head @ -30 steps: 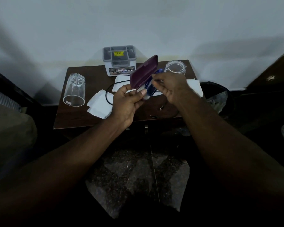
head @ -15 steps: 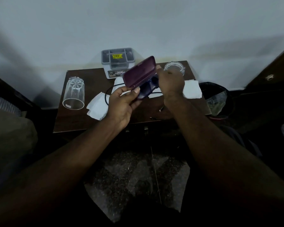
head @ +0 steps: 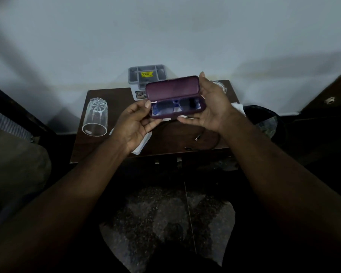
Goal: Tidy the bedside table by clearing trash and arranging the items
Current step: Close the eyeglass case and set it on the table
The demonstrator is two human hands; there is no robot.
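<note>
A purple glasses case [head: 172, 89] hangs open above the brown bedside table [head: 118, 95], its lid up and facing me. Blue-framed glasses [head: 175, 107] lie inside its lower half. My left hand [head: 134, 123] grips the case's left end, and my right hand [head: 211, 107] grips its right end, fingers reaching up along the lid's edge. White tissues [head: 140, 148] lie on the table under my left hand, mostly hidden. A black cable [head: 205, 142] curls on the table below my right hand.
An upside-down clear glass [head: 96, 117] stands at the table's left. A grey organiser box [head: 147, 75] sits at the back against the wall. Another clear glass [head: 220, 85] shows behind my right hand. A black bin [head: 264, 123] with a liner stands right of the table.
The case has turned level with its opening toward me. The glasses, held at the case's mouth before, now lie inside. My right hand has shifted from the glasses to the case's right end.
</note>
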